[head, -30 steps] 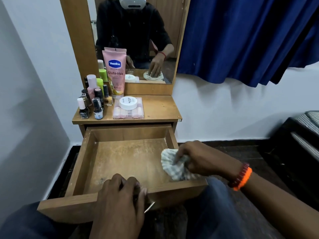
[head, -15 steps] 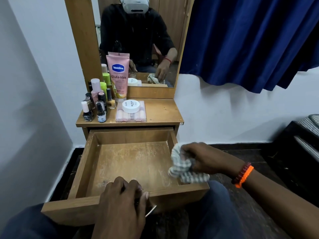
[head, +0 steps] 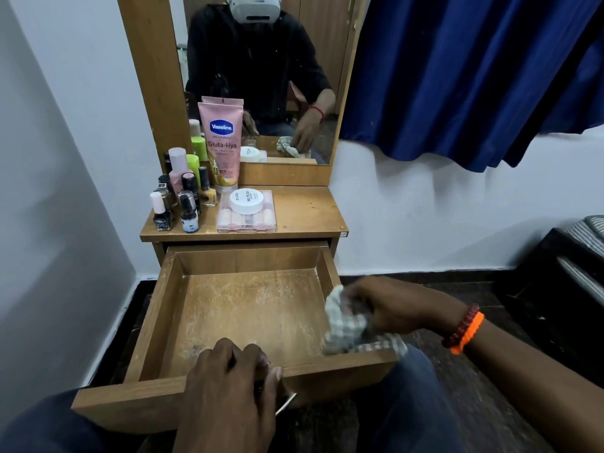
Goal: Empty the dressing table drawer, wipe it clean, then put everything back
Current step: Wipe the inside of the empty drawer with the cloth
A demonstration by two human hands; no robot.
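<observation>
The drawer (head: 163,318) stands pulled out from the dressing table (head: 310,217) toward the person, its long axis running left to right and its open side facing up (the scuffed wooden floor is bare). The left hand (head: 228,387) curls over the front edge, fingers hooked inside the drawer. The right hand (head: 392,305) grips a bunched checked cloth (head: 343,328) at the drawer's front right corner. On the tabletop stand nail polish bottles (head: 183,201), a pink lotion tube (head: 222,145) and a white jar (head: 246,201).
</observation>
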